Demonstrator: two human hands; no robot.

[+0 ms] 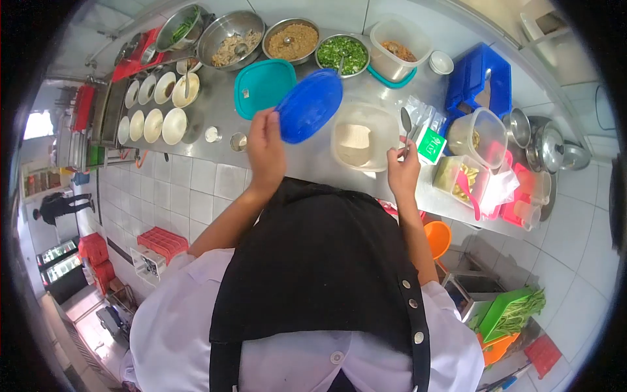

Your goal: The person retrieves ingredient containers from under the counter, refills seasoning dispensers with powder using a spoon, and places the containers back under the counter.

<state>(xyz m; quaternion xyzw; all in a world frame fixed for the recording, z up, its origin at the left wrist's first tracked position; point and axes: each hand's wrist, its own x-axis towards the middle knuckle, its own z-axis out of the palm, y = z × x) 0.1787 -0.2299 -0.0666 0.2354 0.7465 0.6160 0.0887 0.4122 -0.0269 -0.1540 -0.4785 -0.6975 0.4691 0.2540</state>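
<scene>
My left hand (266,147) is closed on the edge of a blue plastic lid (310,106), which is tilted up above the steel counter. In my right hand (403,166) is a metal spoon (406,121), its bowl pointing up and away from me. Between the hands stands a clear plastic tub (373,157) without a cover, with pale beige powder (353,144) inside. Behind the blue lid lies a teal lid (262,88), flat on the counter. Just right of the spoon is a green and white packet (432,145).
Along the back stand steel bowls of chopped greens (342,55), brown crumbs (291,42) and shredded food (232,41). Several white bowls (174,126) line the left. A blue bin (479,80) and a tub with a pink spoon (465,183) stand right. Far left is another person (63,207).
</scene>
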